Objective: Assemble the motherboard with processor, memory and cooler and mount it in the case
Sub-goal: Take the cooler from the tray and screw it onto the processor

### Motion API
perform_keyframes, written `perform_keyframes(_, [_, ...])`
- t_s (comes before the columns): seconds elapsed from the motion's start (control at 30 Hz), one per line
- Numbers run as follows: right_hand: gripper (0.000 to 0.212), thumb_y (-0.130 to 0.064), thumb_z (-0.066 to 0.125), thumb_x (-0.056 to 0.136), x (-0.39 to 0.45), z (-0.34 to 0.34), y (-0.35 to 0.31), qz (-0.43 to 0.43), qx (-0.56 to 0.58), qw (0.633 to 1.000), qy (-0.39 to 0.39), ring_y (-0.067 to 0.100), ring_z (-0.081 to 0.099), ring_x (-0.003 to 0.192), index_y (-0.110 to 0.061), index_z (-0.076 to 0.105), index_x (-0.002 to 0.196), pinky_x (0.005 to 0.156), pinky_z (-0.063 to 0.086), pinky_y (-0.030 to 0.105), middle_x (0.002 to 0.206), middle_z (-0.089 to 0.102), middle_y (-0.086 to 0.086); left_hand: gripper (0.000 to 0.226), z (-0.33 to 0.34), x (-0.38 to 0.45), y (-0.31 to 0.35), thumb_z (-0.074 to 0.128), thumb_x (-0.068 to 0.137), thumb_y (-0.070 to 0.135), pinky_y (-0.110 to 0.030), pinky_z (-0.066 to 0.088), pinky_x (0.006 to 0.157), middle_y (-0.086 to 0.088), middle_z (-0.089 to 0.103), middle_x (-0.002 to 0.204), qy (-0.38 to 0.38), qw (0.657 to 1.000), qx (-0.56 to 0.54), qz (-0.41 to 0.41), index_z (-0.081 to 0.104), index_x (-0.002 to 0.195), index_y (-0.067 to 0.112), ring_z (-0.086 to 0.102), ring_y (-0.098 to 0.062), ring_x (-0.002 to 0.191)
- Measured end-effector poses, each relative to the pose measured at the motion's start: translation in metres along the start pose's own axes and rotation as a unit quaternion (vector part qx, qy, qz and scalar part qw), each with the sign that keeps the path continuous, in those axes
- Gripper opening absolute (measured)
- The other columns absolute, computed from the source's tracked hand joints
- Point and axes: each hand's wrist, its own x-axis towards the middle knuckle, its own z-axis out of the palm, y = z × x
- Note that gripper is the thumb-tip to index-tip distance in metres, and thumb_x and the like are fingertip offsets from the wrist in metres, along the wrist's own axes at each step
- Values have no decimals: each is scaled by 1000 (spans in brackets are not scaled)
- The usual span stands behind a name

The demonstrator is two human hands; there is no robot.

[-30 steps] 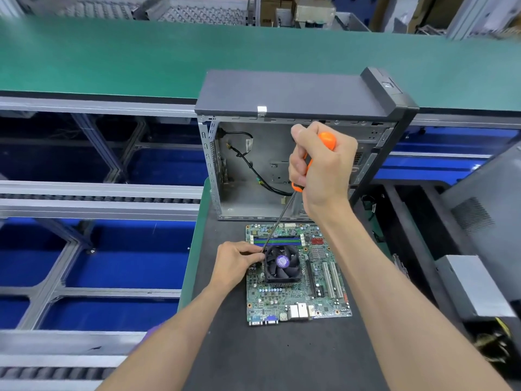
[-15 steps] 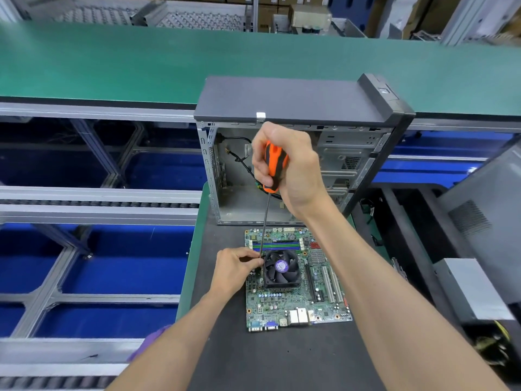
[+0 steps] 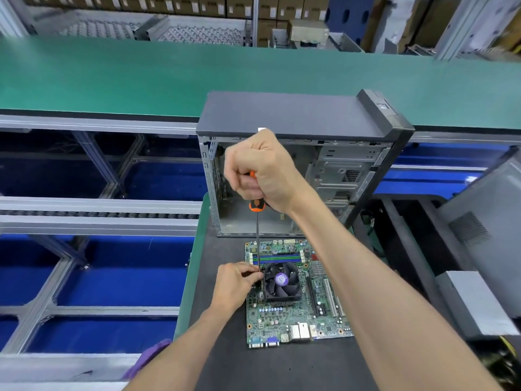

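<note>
On the dark mat (image 3: 225, 362), just in front of the open computer case (image 3: 296, 153), lies the green motherboard (image 3: 296, 314), flat, with its port row on the edge farthest from the case. A black cooler (image 3: 281, 282) with a purple-labelled fan sits on the motherboard's half nearer the case, and 4 blue and green memory slots (image 3: 277, 259) run between the cooler and the motherboard's case-side edge. The right hand (image 3: 262, 170) hangs above the motherboard, in front of the case opening, its fingers curled tight round the orange-and-black handle of a screwdriver (image 3: 257, 206); the thin shaft drops almost straight down to the cooler's left corner nearest the case. The left hand (image 3: 235, 285) rests on the motherboard's left edge, fingertips pinched together around the shaft's lower end beside the cooler. Beyond the case runs a green conveyor belt (image 3: 141, 80).
</note>
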Motion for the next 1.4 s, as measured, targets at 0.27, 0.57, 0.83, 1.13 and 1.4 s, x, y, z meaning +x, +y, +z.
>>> perform_keyframes(0.27, [33,1,43,79,1,24,14,-90,-271,843,456,35,34,45,1,41,46,54,41,37,44,44,18,18,-13,-8,16,76,85,14,-21,52,92,5,77,101,-18,999,25,7,80,102,17,68,1,91])
perform_keyframes(0.57, [29,1,47,76,-9,14,7,-76,-247,848,462,8,35,44,-2,59,50,51,33,18,38,41,-3,27,-30,1,180,71,82,18,-21,32,51,9,52,59,122,978,-98,141,50,67,23,40,-8,55])
perform_keyframes(0.83, [28,9,45,71,-19,-21,-5,-55,-125,986,93,26,50,52,1,71,68,55,40,31,51,54,15,46,-31,8,192,58,77,23,-21,10,47,9,21,44,170,940,-257,148,24,45,26,15,-9,51])
perform_keyframes(1.13, [20,4,43,62,-13,-20,10,8,24,998,58,14,16,35,3,59,50,46,19,18,37,31,0,30,-43,24,172,58,70,20,-22,19,49,16,28,42,-28,927,-327,182,45,46,32,17,-8,40])
perform_keyframes(1.4, [31,5,43,70,-14,-16,-5,-27,-64,998,-13,26,42,40,4,74,74,47,33,28,44,50,14,27,-61,25,166,51,68,10,-14,18,45,8,18,45,-220,883,-380,164,27,57,5,13,-7,37])
